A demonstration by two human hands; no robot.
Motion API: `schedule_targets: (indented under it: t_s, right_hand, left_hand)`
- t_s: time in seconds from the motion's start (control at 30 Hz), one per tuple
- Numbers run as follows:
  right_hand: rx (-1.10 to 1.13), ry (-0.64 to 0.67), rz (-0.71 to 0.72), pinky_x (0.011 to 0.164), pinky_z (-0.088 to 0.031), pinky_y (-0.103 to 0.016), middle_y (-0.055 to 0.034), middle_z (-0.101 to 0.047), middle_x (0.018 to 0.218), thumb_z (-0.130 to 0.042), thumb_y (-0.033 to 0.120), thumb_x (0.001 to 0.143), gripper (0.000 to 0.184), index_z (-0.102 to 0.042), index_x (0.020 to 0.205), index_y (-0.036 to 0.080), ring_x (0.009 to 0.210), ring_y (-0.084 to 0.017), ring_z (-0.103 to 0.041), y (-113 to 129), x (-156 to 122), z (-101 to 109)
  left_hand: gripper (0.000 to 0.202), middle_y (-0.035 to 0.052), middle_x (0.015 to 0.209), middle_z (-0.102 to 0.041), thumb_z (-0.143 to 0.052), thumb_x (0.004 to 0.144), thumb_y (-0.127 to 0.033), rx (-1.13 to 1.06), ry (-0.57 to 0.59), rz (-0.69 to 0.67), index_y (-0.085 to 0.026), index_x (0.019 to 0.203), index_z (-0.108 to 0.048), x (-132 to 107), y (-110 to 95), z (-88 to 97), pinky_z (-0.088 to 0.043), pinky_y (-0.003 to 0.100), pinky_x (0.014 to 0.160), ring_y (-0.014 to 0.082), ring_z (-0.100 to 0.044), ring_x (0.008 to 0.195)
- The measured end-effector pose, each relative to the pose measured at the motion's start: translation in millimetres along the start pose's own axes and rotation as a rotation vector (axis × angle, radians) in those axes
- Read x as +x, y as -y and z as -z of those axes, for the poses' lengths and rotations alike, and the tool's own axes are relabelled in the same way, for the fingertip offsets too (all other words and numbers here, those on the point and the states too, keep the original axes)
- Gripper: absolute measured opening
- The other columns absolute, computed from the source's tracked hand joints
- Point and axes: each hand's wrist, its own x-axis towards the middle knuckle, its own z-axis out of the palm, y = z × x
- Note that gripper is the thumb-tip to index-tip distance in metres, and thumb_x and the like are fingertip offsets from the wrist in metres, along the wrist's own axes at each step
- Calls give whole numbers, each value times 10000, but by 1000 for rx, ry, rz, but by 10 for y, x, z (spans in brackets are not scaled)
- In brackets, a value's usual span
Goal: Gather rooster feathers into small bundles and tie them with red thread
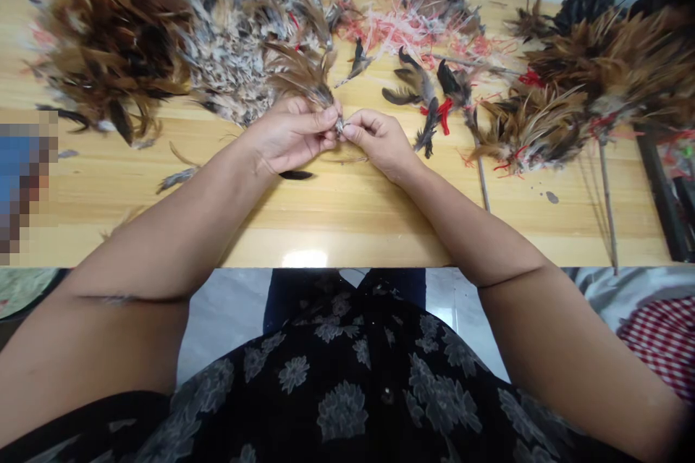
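Brown feather bunch [301, 74] is what we find at the middle of the scene, pinched at its base and fanning out toward 12 o'clock; the left hand [290, 136] is closed on it, thumb and fingers curled around the base; the right hand [380, 145] comes in from about 4 o'clock, its fingertips [350, 129] shut on the same base, so both hands grip it; a small pale bit shows between the 2 hands, too small for us to name; both hands are over a light wooden table [347, 221].

Around them we see a heap of dark brown feathers [114, 43] at 10 o'clock; beside it, a grey speckled feather pile [228, 65] reaches just behind the left hand; a tangle of pink and orange strands [396, 29] lies at 1 o'clock; loose dark feathers [428, 90] with red ties [444, 116] lie at 2 o'clock, near the right hand; a tied brown feather bundle [526, 126] sits at 3 o'clock, a larger brown heap [613, 58] beyond it; a thin wooden stick [608, 195] runs toward the table's near edge; 1 black feather [296, 174] lies just below the hands; 1 grey feather [177, 179] lies at 8 o'clock.
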Motion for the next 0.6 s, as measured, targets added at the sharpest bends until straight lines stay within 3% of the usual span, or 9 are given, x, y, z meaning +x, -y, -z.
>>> schedule_targets:
  t_s: [0.2, 0.37, 0.5, 0.6]
  right_hand:
    - [13, 36, 3, 1082, -701, -396, -45, -843, 1010, -1033, 867, 960, 700, -704, 925, 249, 1067, -223, -781, 32, -9, -8]
    - [22, 7, 15, 1123, -694, -392, -37, -828, 1027, -1003, 907, 975, 729, -692, 957, 247, 1117, -218, -788, 31, -5, -6]
    - [58, -31, 16, 1078, -679, -363, -33, -829, 1070, -1039, 916, 929, 748, -712, 1025, 251, 1098, -201, -766, -33, 22, -7]
    - [43, -25, -1, 981, -645, -328, -37, -841, 1089, -1082, 885, 895, 724, -771, 1063, 254, 1057, -199, -726, -67, 39, 0]
  left_hand:
    - [435, 45, 848, -797, -950, 1193, -29, 18, 17, 9, -146, 793, -822, 3, -10, -53, -604, 183, 677, 126, -744, 715]
    - [348, 28, 837, -780, -1128, 1083, -171, 72, 50, -68, -183, 844, -876, 11, -1, 1, -583, 235, 700, 139, -669, 735]
    - [451, 24, 901, -809, -1282, 910, -357, 179, -39, -173, -256, 878, -844, 38, 80, 91, -555, 335, 767, 249, -732, 964]
    - [540, 11, 888, -778, -1313, 847, -476, 302, -86, -245, -289, 882, -808, 76, 150, 124, -577, 385, 936, 327, -745, 1210]
